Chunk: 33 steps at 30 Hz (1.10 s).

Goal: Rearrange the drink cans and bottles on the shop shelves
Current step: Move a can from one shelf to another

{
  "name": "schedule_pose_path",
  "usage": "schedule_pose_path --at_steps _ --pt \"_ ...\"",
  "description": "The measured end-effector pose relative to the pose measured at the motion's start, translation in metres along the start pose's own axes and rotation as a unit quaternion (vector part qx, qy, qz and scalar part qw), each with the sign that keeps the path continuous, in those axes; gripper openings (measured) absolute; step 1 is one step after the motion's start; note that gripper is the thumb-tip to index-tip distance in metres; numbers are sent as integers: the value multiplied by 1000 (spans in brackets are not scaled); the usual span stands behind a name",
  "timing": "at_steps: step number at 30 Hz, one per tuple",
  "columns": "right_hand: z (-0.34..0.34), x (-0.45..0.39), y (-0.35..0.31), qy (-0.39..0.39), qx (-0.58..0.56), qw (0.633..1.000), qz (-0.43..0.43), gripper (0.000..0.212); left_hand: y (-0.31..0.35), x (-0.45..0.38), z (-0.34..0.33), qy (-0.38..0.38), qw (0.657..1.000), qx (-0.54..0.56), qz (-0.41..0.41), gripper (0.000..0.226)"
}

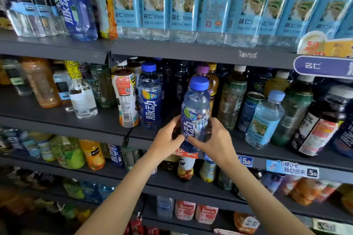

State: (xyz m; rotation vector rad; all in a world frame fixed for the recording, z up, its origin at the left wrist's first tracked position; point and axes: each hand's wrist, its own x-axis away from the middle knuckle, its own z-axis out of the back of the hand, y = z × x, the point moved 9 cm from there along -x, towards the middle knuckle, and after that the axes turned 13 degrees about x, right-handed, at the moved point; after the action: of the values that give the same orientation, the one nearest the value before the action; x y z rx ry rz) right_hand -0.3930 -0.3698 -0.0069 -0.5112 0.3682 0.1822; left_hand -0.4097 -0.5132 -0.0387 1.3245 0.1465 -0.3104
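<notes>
A clear blue drink bottle (195, 108) with a blue cap stands upright at the front edge of the middle shelf (267, 151). My left hand (166, 139) grips its lower left side and my right hand (215, 139) grips its lower right side, fingers curled round the label. To its left stands a like blue bottle (150, 97) with a blue cap, and beside that a white and orange bottle (125, 99).
To the right stand a blue can (250, 110), a small pale-blue water bottle (265, 120), green tea bottles (232, 97) and a dark juice bottle (322, 122). The shelf above holds a row of large blue-labelled water bottles (184, 4). Lower shelves hold several more drinks.
</notes>
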Motion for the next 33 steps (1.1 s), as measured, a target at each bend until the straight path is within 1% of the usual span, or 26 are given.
schedule_pose_path --at_steps 2,4,6,8,10,11,13,15,16,18,19,20,22,24,27,30,33 --pt "-7 0 -16 18 7 1000 16 60 0 6 9 -3 1000 -21 4 66" --pt "-13 -2 -27 33 2 999 19 58 -1 8 22 15 999 -35 -12 69" --pt "-18 -4 -35 54 -13 998 10 55 -4 10 36 55 996 -61 -27 70" --pt "-25 -6 -42 74 -17 997 7 46 -5 12 48 112 988 -94 -40 68" --pt "-35 -9 -47 74 0 997 13 36 0 14 54 171 976 -121 -57 62" --pt "-39 -11 -48 71 6 997 17 33 6 16 53 190 970 -133 -71 59" --pt "-43 -12 -45 65 -5 997 33 30 17 19 43 196 958 -172 -116 57" --pt "-32 -8 -36 94 -22 994 44 30 24 22 32 198 940 -226 -161 59" --pt "-21 -6 -27 125 -35 991 30 30 25 22 27 201 933 -249 -166 60" --pt "-4 -9 -1 168 -78 982 -40 34 21 18 22 207 927 -278 -140 56" --pt "-2 -15 11 159 -95 980 -77 41 19 14 21 212 926 -288 -124 53" --pt "-7 -24 20 128 -106 981 -104 50 18 10 20 214 925 -295 -106 50" --pt "-23 -40 25 47 -109 985 -123 64 14 0 21 211 924 -314 -62 48" --pt "-34 -46 24 5 -85 989 -124 66 6 -12 16 181 923 -338 -19 56" --pt "-34 -46 21 10 -64 992 -107 61 -4 -27 3 123 929 -347 26 64" --pt "-31 -45 25 7 -50 994 -96 55 -9 -41 -1 86 938 -333 29 65" --pt "-28 -43 31 -8 -39 995 -87 57 -18 -57 1 28 947 -312 65 71"
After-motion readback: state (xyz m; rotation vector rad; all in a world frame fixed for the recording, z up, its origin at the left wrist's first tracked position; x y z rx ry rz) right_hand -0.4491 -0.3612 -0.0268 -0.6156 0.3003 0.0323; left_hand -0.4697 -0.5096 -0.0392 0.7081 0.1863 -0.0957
